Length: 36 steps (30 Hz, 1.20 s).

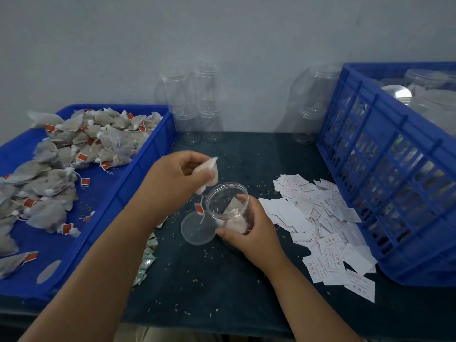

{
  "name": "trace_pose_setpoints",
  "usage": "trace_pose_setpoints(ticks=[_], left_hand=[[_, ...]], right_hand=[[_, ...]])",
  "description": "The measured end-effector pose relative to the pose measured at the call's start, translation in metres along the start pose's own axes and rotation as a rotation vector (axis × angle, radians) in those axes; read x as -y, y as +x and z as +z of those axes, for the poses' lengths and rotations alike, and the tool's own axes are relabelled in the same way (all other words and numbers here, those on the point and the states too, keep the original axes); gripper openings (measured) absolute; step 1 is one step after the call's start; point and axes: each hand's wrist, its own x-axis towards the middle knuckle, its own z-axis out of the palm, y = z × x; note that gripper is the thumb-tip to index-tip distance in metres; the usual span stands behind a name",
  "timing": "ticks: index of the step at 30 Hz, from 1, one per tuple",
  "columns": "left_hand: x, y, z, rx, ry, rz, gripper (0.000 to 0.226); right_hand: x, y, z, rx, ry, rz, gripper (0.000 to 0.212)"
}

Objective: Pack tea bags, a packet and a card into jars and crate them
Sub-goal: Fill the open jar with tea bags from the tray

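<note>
My left hand (176,175) pinches a tea bag (209,172) just above the open jar (227,204). My right hand (250,234) grips the jar, tilted. The lid (196,229) lies beside it, with bare table (209,280) between the tray's rim (148,164) and the cards (320,225).

A dark table (222,292), flecked with what may be loose grains (206,253), meets a grey wall (222,33), a shallow blue tray (123,191) on its left.
</note>
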Motion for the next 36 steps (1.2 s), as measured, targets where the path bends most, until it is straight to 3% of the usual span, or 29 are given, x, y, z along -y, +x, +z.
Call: trace_pose_setpoints(ticks=[8, 11, 14, 16, 18, 21, 24, 26, 28, 29, 32, 36], left_hand=[[-0.016, 0.0, 0.019, -0.087, -0.185, 0.083, 0.009], [-0.012, 0.001, 0.023, -0.113, -0.064, 0.128, 0.007], [-0.002, -0.002, 0.021, 0.012, 0.241, 0.092, 0.02], [0.001, -0.005, 0.022, 0.129, 0.416, 0.109, 0.016], [0.002, -0.008, 0.024, 0.19, 0.467, 0.172, 0.014], [0.006, -0.01, 0.028, 0.309, 0.609, 0.219, 0.035], [0.01, -0.014, 0.028, 0.298, 0.387, 0.216, 0.038], [0.021, -0.012, 0.021, 0.082, 0.212, 0.169, 0.03], [0.044, -0.004, 0.007, -0.065, 0.293, 0.039, 0.015], [0.058, -0.001, -0.001, -0.03, 0.443, -0.063, 0.013], [0.104, -0.004, -0.007, 0.194, 0.87, -0.333, 0.035], [0.135, -0.014, -0.003, -0.011, 0.751, -0.289, 0.011]], right_hand=[[0.003, -0.002, -0.002, 0.0, -0.001, 0.005, 0.071], [0.003, -0.002, -0.003, -0.002, 0.014, 0.016, 0.07], [0.001, -0.001, -0.002, -0.003, 0.031, 0.037, 0.072], [0.0, -0.001, -0.002, -0.001, 0.024, 0.025, 0.07], [0.001, -0.001, -0.001, 0.006, 0.005, 0.013, 0.069], [0.003, 0.0, -0.001, -0.001, -0.003, 0.009, 0.066], [0.003, 0.0, -0.004, -0.032, 0.018, 0.037, 0.064], [0.001, 0.0, -0.004, -0.039, 0.016, 0.046, 0.07], [0.001, 0.0, -0.004, -0.029, -0.013, 0.038, 0.072], [0.0, -0.001, -0.004, -0.016, -0.026, 0.033, 0.072], [-0.004, -0.002, -0.005, 0.013, -0.039, 0.04, 0.076], [-0.003, -0.002, -0.002, 0.022, -0.041, 0.045, 0.083]])
